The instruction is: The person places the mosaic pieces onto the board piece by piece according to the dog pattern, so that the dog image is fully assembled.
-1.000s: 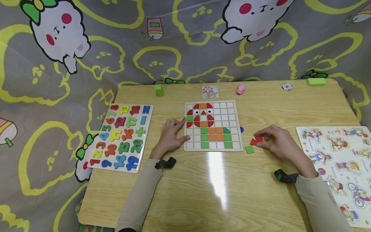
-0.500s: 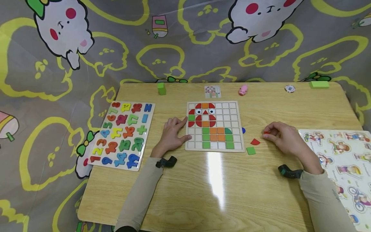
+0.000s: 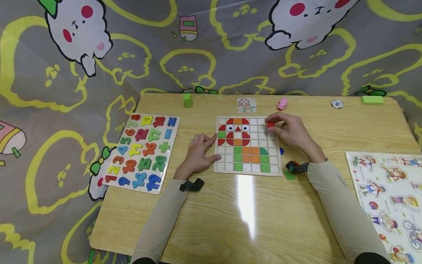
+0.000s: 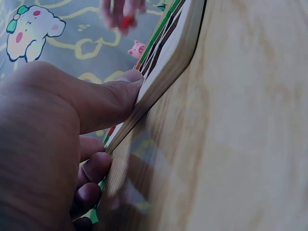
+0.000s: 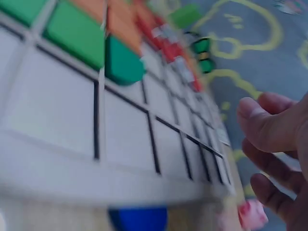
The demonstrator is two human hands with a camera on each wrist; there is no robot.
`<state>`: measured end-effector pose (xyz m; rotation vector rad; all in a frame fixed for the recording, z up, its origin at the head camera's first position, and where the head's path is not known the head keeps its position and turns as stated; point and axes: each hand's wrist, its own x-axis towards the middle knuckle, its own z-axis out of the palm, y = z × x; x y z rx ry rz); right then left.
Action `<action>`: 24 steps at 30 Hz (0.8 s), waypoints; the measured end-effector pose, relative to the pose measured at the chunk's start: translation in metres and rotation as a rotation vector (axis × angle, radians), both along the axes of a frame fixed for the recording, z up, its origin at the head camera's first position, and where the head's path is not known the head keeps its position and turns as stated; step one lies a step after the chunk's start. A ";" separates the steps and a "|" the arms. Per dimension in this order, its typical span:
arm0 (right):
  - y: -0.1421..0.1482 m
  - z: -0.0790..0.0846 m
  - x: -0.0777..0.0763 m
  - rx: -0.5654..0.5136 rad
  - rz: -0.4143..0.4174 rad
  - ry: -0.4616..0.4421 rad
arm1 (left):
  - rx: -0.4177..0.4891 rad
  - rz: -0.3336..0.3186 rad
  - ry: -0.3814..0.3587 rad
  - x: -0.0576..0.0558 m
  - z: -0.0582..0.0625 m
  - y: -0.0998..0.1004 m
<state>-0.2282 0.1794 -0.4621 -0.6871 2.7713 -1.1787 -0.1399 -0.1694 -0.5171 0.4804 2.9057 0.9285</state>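
Observation:
A white gridded mosaic board [image 3: 227, 165] lies mid-table, with red, orange and green pieces and two eye tiles [image 3: 245, 128] set in its cells. My left hand [image 3: 197, 156] rests at its left side, thumb and index finger spread and touching the edge; the left wrist view shows the thumb [image 4: 110, 98] against the rim. Over the board's upper right corner, my right hand [image 3: 291, 132] pinches a small red piece [image 3: 270, 125] between thumb and fingers. A blue piece [image 3: 281, 151] lies beside the right edge. A green square tile [image 3: 290, 175] is partly hidden by my right wrist camera.
A number puzzle [image 3: 141, 154] lies at left and a picture puzzle board [image 3: 385, 190] at right. Along the back stand a green block [image 3: 188, 100], a pattern card [image 3: 246, 105], a pink pig [image 3: 282, 104], a chip [image 3: 337, 104] and another green block [image 3: 371, 100].
My right hand picked up a red piece from the table at right, then carried it left and away from me to above the board's upper right corner. The left hand stays at the board's edge.

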 end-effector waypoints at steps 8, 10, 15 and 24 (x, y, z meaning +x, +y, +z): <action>-0.024 -0.012 -0.020 0.064 0.182 -0.070 | -0.010 -0.020 -0.005 -0.001 0.002 0.004; -0.023 -0.014 -0.020 0.018 0.165 -0.097 | -0.017 -0.023 0.002 -0.002 0.002 0.003; -0.024 -0.020 -0.022 -0.029 0.070 -0.069 | -0.026 -0.006 0.011 -0.003 0.002 -0.001; -0.036 -0.024 -0.021 0.017 0.082 -0.069 | -0.011 -0.008 0.015 -0.002 -0.003 -0.002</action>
